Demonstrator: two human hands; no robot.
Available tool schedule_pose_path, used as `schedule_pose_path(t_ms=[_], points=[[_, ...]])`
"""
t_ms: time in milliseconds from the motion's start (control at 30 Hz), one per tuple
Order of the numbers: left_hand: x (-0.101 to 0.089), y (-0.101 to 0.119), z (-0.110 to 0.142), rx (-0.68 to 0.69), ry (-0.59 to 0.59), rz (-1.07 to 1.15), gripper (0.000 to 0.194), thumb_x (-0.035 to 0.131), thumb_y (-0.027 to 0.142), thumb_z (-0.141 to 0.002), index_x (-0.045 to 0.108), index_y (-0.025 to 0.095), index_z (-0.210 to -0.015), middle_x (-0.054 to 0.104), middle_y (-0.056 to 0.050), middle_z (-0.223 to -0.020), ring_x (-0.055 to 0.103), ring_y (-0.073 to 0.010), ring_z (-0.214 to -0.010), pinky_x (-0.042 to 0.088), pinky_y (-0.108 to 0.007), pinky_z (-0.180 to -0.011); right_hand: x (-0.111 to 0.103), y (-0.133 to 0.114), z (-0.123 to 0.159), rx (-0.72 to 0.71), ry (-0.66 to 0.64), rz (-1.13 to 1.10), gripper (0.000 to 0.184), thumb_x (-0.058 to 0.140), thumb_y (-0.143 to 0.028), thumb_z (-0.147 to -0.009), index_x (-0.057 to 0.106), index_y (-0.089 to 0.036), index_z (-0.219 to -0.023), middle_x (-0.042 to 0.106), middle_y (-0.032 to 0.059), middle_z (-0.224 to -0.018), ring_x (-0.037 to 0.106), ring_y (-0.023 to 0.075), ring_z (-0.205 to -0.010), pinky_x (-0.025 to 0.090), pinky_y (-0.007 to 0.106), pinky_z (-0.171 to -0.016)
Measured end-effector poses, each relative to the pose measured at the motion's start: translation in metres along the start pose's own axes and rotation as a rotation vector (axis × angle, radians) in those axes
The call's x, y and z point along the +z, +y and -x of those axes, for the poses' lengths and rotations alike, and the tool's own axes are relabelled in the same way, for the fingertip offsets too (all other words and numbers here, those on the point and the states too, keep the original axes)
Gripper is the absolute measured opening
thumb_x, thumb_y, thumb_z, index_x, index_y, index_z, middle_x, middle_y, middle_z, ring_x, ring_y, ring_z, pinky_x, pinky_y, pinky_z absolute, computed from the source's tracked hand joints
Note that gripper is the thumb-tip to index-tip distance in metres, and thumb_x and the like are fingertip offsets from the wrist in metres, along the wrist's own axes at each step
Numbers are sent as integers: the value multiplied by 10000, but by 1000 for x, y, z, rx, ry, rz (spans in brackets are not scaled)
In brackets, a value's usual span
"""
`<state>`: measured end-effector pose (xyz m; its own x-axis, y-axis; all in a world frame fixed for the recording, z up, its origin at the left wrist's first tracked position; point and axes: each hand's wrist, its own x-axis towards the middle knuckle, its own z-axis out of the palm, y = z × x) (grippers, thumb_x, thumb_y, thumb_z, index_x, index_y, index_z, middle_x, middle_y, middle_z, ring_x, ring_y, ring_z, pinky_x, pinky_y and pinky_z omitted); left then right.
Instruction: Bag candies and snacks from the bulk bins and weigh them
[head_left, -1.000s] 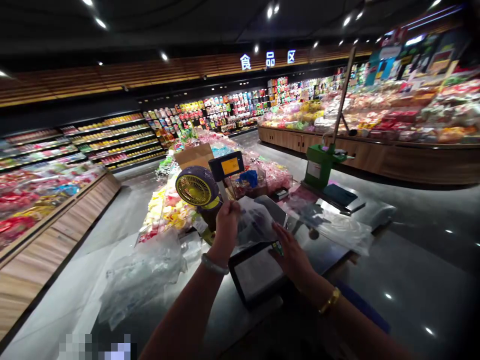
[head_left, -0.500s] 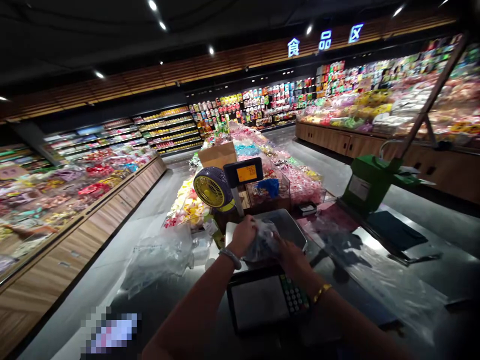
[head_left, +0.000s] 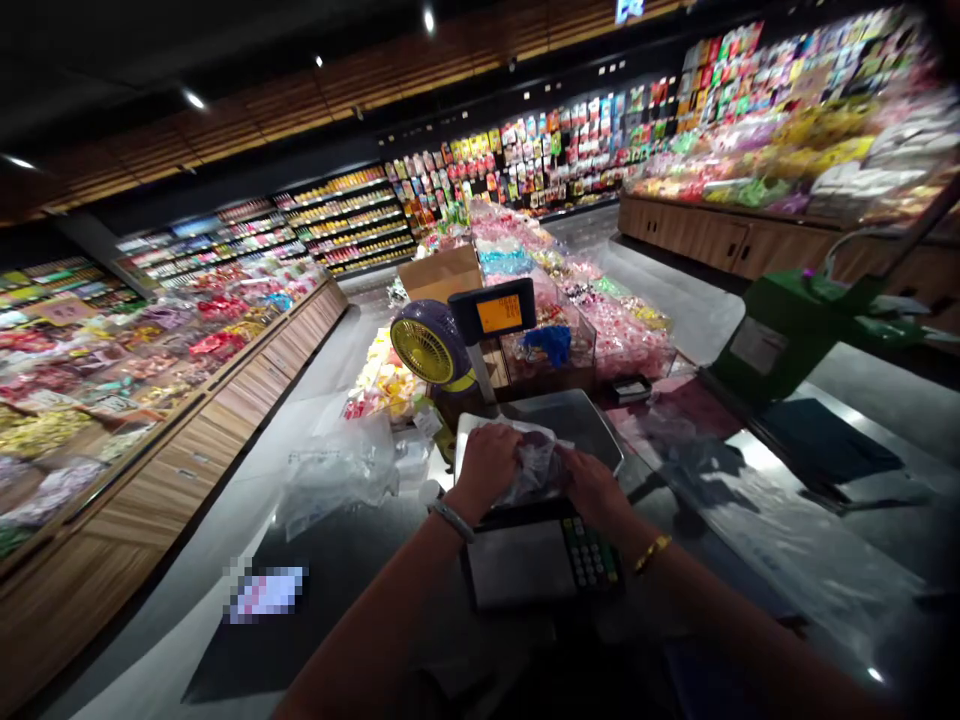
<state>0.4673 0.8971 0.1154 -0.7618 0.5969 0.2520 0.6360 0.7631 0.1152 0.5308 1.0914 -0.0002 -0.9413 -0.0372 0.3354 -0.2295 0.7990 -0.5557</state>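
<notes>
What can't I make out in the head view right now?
All in the head view:
Contents of the clear bag: veiled by its crumpled plastic.
Grip of the left hand and right hand: partly hidden behind their own backs.
Figures on the orange display: too small and blurred.
Overhead sign: cut off by the top edge.
Bright patch, lower left: pixelated over.
</notes>
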Motion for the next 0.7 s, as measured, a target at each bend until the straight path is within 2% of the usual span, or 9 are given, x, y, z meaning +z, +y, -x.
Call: schedule_pose_path(t_ms=[133,200,300,400,500,600,633,700], points=[[12,-6,21,65,-48,51,283,625,213,-853,651,220,-1134,687,-83,-1131,569,-268,-1136,338,-429,-1044,-13,-9,5,7,0,-17,480,493,-171,-899,539,-146,-1376,641,142,-1258,600,286,-1121,461,435,-988],[18,-9,30,57,-39,80,416,619,232,-866,570,191,-1277,661,-110,-1214,551,-284,-1177,318,-449,-1069,-18,-7,9,36,-13,-48,498,504,-171,-899,521,-190,-1396,619,114,-1307,572,271,-1181,441,425,-1034],[25,-11,40,45,-12,121,488,604,239,-869,502,175,-1342,613,-119,-1310,502,-289,-1254,282,-458,-1111,-25,6,23,46,25,-115,535,517,-180,-894,480,-220,-1426,588,88,-1358,543,251,-1238,429,420,-1068],[27,-6,52,37,74,143,500,597,208,-851,496,172,-1339,576,-117,-1366,457,-274,-1318,248,-452,-1150,-25,27,55,127,93,-125,569,542,-237,-887,446,-187,-1445,575,113,-1369,522,275,-1268,412,460,-1088],[25,4,69,14,259,136,551,618,201,-833,473,166,-1363,564,-129,-1377,449,-270,-1337,249,-460,-1163,-12,45,101,307,139,-169,640,600,-332,-846,437,-156,-1439,591,153,-1337,555,307,-1224,431,507,-1059],[24,20,97,-66,398,154,545,609,220,-862,444,145,-1376,564,-158,-1358,470,-272,-1317,307,-466,-1139,11,52,142,506,79,-247,706,650,-411,-798,443,-147,-1420,601,173,-1322,577,317,-1203,450,519,-1034],[25,25,108,-102,406,178,519,597,223,-878,446,144,-1368,576,-159,-1337,490,-268,-1295,334,-463,-1123,19,50,151,557,39,-265,725,663,-429,-787,445,-139,-1415,602,180,-1319,576,319,-1209,448,517,-1036],[30,37,130,-167,338,257,453,573,221,-901,468,161,-1337,611,-141,-1274,539,-254,-1233,386,-447,-1083,33,44,162,620,-35,-285,761,678,-448,-776,431,-121,-1417,594,192,-1329,571,317,-1222,437,505,-1047]])
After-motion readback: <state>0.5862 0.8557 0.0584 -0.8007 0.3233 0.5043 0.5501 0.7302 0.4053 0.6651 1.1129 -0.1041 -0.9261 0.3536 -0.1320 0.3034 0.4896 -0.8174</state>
